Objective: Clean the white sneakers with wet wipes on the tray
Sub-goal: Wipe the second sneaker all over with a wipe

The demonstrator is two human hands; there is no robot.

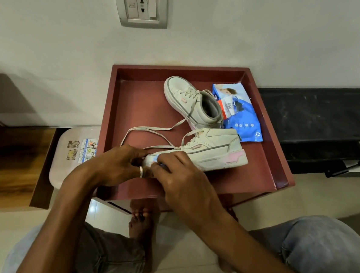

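Two white sneakers lie on a dark red tray (131,101). The near sneaker (216,150) stands on its sole, toe to the left, with a pink heel patch. My left hand (120,165) grips its toe end. My right hand (178,172) presses a small white-blue wet wipe (156,160) against the toe side, fingers curled round it. The far sneaker (190,99) lies behind, toe pointing away, its loose lace trailing left. A blue wet wipes pack (238,112) lies flat at the tray's right side.
The tray sits on a low stand against a white wall with a socket panel (142,7). A pale plastic stool (72,154) is at the left, a wooden shelf (10,154) beyond it, a black rack (321,117) at the right. My knees and a bare foot (140,229) are below.
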